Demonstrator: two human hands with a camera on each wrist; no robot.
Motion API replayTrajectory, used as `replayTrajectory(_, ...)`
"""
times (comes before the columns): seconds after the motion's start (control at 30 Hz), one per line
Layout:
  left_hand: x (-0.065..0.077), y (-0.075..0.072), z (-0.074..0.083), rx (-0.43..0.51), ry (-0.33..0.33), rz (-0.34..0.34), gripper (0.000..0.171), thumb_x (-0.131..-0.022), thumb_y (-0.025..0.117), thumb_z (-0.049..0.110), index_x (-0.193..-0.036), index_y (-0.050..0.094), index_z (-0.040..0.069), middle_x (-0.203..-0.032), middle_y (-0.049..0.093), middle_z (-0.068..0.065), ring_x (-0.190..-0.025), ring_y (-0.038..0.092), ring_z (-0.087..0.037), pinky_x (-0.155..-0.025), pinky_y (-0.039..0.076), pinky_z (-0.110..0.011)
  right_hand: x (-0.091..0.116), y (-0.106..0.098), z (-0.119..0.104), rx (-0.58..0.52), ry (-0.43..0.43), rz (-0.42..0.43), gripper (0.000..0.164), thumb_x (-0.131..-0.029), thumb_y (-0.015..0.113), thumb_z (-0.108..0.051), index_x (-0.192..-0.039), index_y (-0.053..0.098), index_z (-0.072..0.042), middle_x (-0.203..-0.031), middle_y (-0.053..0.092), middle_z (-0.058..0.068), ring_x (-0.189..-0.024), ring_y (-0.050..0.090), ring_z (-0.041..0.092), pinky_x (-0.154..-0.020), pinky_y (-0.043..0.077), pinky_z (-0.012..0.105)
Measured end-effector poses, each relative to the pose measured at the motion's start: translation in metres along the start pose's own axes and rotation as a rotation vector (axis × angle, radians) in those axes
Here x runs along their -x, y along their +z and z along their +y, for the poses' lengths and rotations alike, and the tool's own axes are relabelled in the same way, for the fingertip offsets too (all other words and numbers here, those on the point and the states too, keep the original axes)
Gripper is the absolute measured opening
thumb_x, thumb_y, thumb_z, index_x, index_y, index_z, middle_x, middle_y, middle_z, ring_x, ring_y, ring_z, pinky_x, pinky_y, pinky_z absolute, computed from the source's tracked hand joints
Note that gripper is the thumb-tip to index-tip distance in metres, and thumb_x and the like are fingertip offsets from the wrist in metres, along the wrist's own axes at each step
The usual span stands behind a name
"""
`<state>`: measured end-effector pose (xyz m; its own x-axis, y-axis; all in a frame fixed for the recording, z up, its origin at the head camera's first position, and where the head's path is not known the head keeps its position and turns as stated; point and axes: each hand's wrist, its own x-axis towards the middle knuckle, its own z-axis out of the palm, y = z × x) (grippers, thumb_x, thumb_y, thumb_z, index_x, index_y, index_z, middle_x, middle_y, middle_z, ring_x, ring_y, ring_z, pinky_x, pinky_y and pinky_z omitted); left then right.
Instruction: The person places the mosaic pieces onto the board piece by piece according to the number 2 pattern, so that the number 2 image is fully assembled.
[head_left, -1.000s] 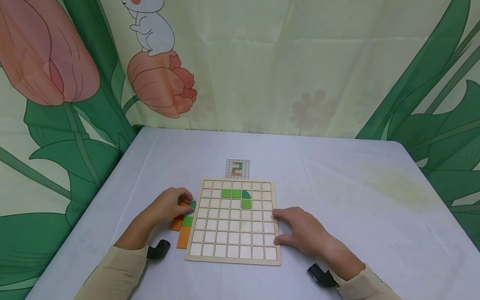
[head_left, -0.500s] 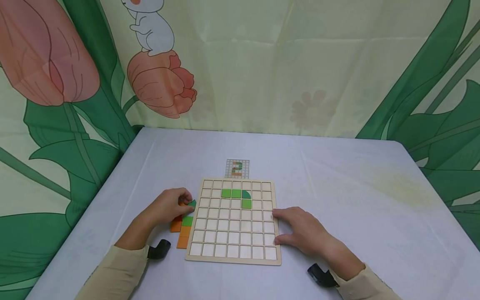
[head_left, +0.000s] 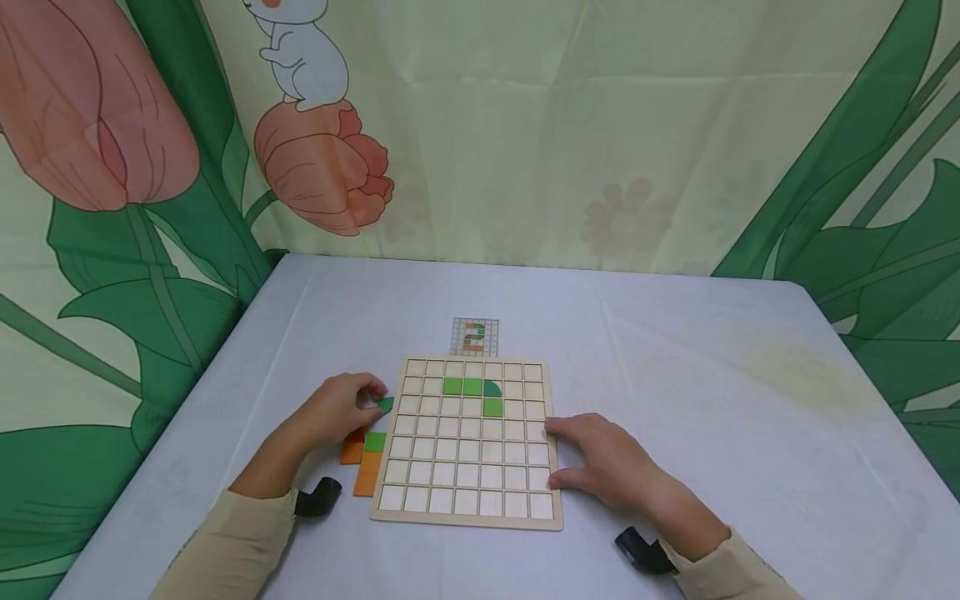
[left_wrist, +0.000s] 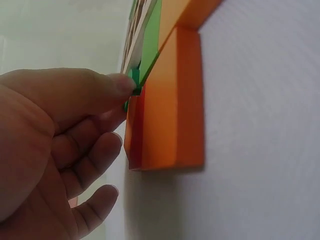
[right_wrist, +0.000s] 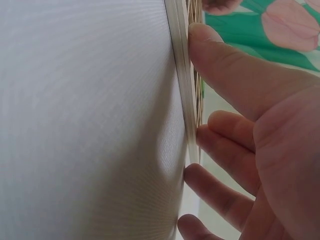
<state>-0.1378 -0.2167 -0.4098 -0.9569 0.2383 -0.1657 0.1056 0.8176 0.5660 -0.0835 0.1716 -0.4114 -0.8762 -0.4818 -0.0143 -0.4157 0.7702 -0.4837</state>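
Note:
Left of the wooden grid board, my left hand pinches a dark green curved tile between thumb and fingers. In the left wrist view, the thumb and fingers mostly hide this tile, just over the orange tiles. My right hand rests thumb and fingertips along the board's right edge, fingers extended. Light green square tiles and a dark green quarter-round tile lie in the upper cells.
Beside the board's left edge lie a light green tile, orange tiles and a darker orange tile. A small pattern card lies behind the board. White cloth covers the table; a printed curtain hangs behind.
My left hand has shifted slightly upward with the dark green tile, which now sits at a different angle. Orange by the fingertips has gone from sight. My right hand and the board stay put.

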Motion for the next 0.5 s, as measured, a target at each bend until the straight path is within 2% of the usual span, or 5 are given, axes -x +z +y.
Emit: replayTrajectory(0.5, -0.0052, 0.0026, 0.005, -0.001, -0.054, 0.014, 0.027, -0.089, 0.069, 0.007, -0.116, 0.067, 0.002, -0.108, 0.066, -0.006, -0.097, 0.056, -0.025, -0.091, 0.051, -0.045, 0.0001, -0.0003, 0.0005, 0.006, -0.002, -0.007, 0.064, -0.079, 0.084, -0.034, -0.134, 0.062, -0.009, -0.133, 0.062, 0.008, -0.125, 0.053, 0.032, -0.102, 0.042, 0.051)
